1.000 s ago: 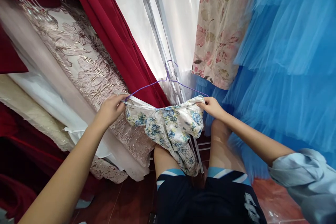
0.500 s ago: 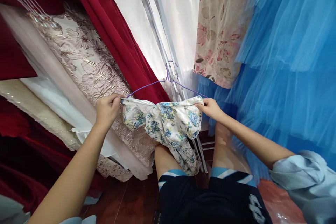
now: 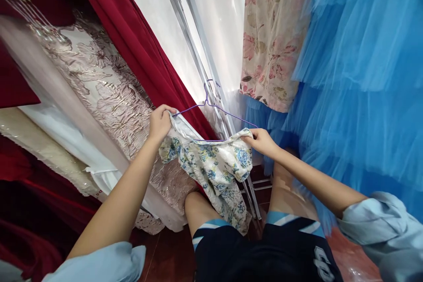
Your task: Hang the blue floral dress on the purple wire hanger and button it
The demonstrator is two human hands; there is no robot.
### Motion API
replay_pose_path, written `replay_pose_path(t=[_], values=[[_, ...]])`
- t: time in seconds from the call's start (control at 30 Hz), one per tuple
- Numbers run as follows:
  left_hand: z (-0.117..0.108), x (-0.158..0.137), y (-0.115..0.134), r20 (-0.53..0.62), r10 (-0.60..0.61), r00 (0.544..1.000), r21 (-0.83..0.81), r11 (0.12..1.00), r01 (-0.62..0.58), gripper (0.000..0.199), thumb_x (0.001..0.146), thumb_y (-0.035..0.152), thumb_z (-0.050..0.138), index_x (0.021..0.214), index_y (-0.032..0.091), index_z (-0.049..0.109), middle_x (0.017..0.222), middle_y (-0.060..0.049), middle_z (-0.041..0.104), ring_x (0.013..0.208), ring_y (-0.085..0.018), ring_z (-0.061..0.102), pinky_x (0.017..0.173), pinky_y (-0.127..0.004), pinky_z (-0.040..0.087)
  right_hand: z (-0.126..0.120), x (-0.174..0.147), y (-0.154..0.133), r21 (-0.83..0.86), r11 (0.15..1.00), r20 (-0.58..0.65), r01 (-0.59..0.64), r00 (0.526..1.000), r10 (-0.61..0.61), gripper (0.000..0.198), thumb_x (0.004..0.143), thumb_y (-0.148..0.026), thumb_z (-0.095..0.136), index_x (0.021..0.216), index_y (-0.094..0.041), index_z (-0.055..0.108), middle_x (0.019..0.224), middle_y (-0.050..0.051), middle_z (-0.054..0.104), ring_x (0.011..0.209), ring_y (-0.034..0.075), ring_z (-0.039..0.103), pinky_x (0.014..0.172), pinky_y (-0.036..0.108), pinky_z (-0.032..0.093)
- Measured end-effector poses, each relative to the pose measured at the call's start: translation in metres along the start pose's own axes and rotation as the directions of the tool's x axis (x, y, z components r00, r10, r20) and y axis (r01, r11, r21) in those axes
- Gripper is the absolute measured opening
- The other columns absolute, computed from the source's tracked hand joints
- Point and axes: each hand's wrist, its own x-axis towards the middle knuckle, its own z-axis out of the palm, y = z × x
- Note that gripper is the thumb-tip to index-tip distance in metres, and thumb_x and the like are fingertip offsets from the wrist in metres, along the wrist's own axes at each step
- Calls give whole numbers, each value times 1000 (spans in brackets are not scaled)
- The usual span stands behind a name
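Observation:
A white dress with blue and yellow flowers (image 3: 214, 163) hangs in front of my legs, its neckline stretched between my two hands. Through its neck opening runs a thin purple hanger (image 3: 231, 114), whose hook points up toward the metal rack. My left hand (image 3: 161, 123) pinches the left shoulder edge of the dress near the hanger's left end. On the other side, my right hand (image 3: 262, 141) grips the right shoulder edge, by the hanger's right end. The neckline sags between the hands, and the lower part of the dress hangs down between my knees.
White metal rack poles (image 3: 194, 39) rise behind the hanger. To the left hang a dark red garment (image 3: 132, 44) and a pink embroidered one (image 3: 115, 97). A pink-flowered dress (image 3: 267, 61) and a layered blue tulle dress (image 3: 350, 110) hang on the right.
My left hand has moved right and up, lifting the left shoulder of the dress onto the hanger's end. The neckline has gone from taut to sagging, and my right hand has dropped slightly.

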Motion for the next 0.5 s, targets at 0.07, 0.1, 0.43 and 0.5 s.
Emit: replay_pose_path(t=[0.07,0.1,0.43,0.5], values=[[12,2,9,36,53,998,49,997,-55,27,82,15,38,82,17,65,91,-6,71,88,-20,65,82,-30,48,-3,-4,-1,-23,997,24,67,997,-67,27,87,-32,48,67,-17,59,60,-1,50,60,15,45,57,26,33],[16,0,12,46,85,995,91,992,-89,26,84,16,38,86,18,64,92,-6,70,88,-20,65,83,-30,47,-6,-6,-1,-42,992,33,115,993,-114,23,86,-26,45,71,-18,60,63,-1,52,62,16,48,60,26,35],[29,-44,6,147,134,980,276,946,-171,28,91,20,39,104,19,63,93,-7,70,85,-23,66,79,-30,44,-46,-7,2,-213,930,-460,299,810,-365,25,81,-18,53,95,-20,73,139,13,43,129,31,47,104,45,42],[31,-46,7,156,154,976,266,945,-191,28,90,19,39,101,19,64,95,-8,70,88,-23,65,82,-30,44,-52,-1,-2,-154,948,-482,278,817,-318,24,85,-21,49,94,-18,72,135,14,52,125,30,52,105,45,42]])
